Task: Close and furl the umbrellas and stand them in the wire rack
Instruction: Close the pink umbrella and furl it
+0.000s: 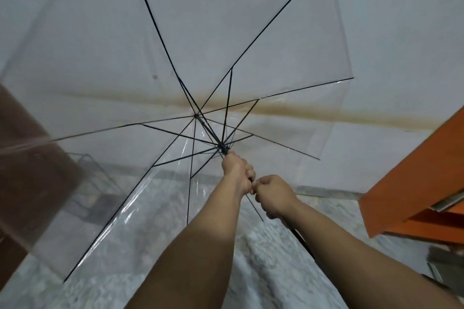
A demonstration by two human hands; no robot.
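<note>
A clear umbrella with black ribs is spread open in front of me, its canopy facing away and filling most of the view. My left hand grips the black shaft just below the runner. My right hand grips the shaft lower down, close behind the left hand, with the handle end hidden under my forearm. A wire rack shows dimly through the plastic at the left, on the floor.
A brown panel stands at the left. An orange wooden piece juts in from the right. A pale wall with a brown stain line is behind, and a speckled grey floor lies below.
</note>
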